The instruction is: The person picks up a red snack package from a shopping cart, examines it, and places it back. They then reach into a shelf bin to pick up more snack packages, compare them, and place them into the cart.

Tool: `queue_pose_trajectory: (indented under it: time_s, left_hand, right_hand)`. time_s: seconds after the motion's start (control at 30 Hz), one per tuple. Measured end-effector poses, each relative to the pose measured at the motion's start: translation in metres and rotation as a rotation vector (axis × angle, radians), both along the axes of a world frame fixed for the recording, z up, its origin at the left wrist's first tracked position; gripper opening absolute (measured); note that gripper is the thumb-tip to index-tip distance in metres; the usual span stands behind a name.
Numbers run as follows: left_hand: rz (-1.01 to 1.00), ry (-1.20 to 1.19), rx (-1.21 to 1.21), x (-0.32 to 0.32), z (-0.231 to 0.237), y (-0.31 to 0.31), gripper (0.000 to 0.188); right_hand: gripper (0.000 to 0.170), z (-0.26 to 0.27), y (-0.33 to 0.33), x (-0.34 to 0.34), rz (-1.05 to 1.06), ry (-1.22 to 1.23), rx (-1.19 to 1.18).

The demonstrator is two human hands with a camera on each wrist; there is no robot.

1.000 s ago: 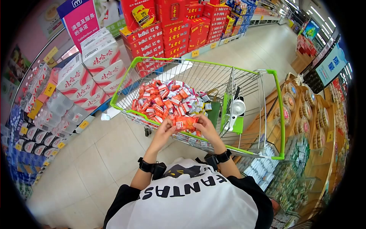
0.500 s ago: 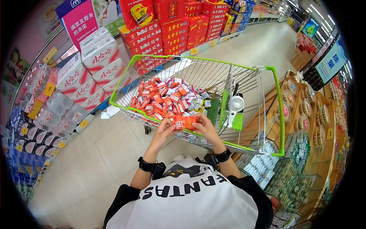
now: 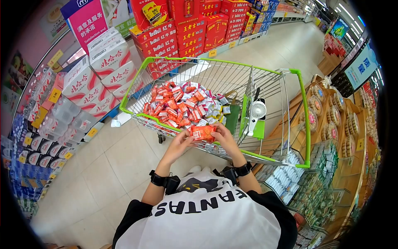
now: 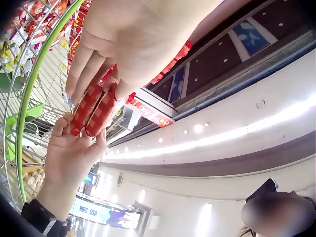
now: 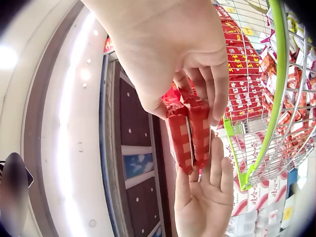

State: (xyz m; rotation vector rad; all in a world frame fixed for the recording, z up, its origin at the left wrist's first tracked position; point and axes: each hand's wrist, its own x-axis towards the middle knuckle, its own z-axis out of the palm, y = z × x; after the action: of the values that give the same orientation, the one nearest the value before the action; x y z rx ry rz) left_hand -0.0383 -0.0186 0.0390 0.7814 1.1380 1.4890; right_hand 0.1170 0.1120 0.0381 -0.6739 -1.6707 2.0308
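Both hands hold a red-orange snack packet (image 3: 202, 133) by its two ends, just over the near rim of a shopping cart (image 3: 269, 164). At one end it is pinched by the left hand (image 3: 181, 143); thumb and fingers of the right hand (image 3: 224, 139) grip the other. From below, in the left wrist view, the packet's underside (image 4: 94, 106) shows two checked bulges split by a pale line. The right wrist view shows the same underside (image 5: 190, 131) between the hands. Inside the cart, beyond the hands, lies a heap of small red, white and yellow packets (image 3: 178, 103).
A white hand fan (image 3: 259, 110) sits at the cart's child-seat end, near the green handle (image 3: 306, 120). Stacked red drink cartons (image 3: 161, 41) and white cartons (image 3: 110, 58) stand beyond and left. At right, a wooden shelf (image 3: 344, 166) carries round tubs of biscuits.
The packet has tipped slightly, so more of its printed face shows in the head view. Both hands keep their grip; the cart sits slightly higher in view.
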Motion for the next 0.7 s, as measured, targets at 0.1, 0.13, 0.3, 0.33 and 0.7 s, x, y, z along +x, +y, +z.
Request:
queue_pose_trajectory:
  time_s: [0.1,0.13,0.3,0.33,0.7]
  left_hand:
    - [-0.001,0.009,-0.014,0.0013,-0.0042,0.0004,0.011]
    - [0.003,-0.005,0.001,0.0020,-0.0051,0.0004,0.012]
    - [-0.021,0.062,0.058,0.0038,-0.0052,0.0005,0.016]
    - [-0.033,0.076,0.052,0.0042,-0.0038,-0.0001,0.017]
    - [-0.047,0.114,-0.017,0.0095,-0.0075,0.0015,0.015]
  right_hand:
    - [0.024,-0.0025,0.0005,0.0012,0.000,-0.010,0.024]
    - [0.024,-0.0025,0.0003,0.0017,0.001,-0.005,0.022]
    - [0.024,-0.0006,-0.0022,0.0038,-0.004,0.002,-0.038]
    - [0.024,-0.0012,-0.0025,0.0038,-0.009,-0.007,-0.046]
    - [0.024,-0.0024,-0.0063,0.0075,-0.040,-0.035,-0.091]
